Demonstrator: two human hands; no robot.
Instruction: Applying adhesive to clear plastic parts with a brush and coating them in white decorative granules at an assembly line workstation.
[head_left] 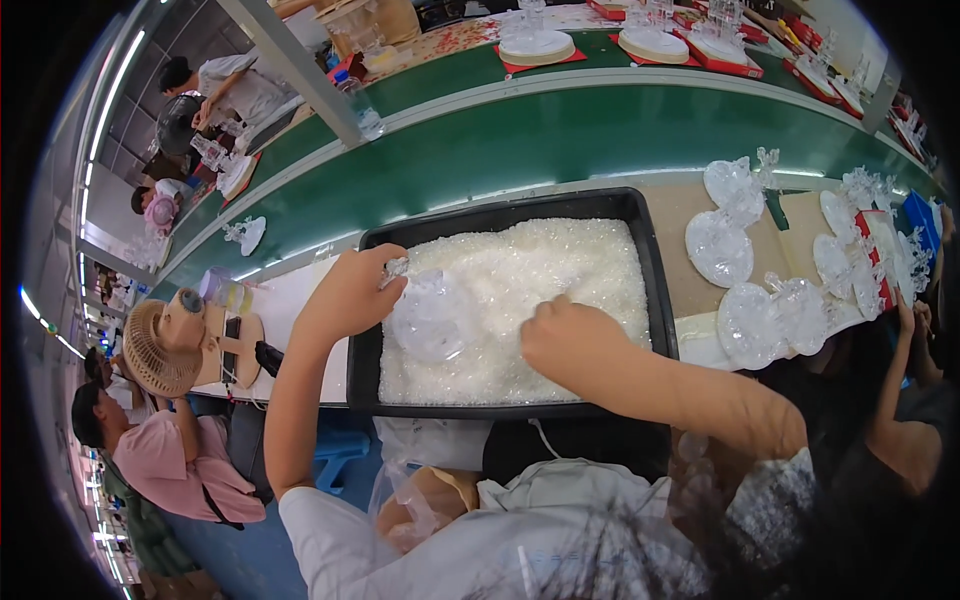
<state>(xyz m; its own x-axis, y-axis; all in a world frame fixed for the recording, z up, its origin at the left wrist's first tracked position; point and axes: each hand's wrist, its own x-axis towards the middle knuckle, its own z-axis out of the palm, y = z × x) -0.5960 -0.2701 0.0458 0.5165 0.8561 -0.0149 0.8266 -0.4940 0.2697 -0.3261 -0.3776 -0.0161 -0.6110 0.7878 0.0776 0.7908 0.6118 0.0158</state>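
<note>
A black rectangular tray [664, 330] in front of me is filled with glittering white granules [560, 250]. At its left side my left hand [352, 292] is closed around the upper part of a clear ornament [436, 318]. The ornament's round, clear disc lies tilted against the granules, and my fingers hide part of the piece. Over the right half of the tray my right hand [572, 345] is closed, its fingertips down at the granules. Whether anything is inside those fingers is hidden.
Several clear ornaments with round bases [722, 250] stand right of the tray. Beyond it runs a green conveyor [540, 150], with a metal post [300, 70] at the left. A wooden stand with a fan-like round cage [160, 345] sits left, near a person in pink [170, 450].
</note>
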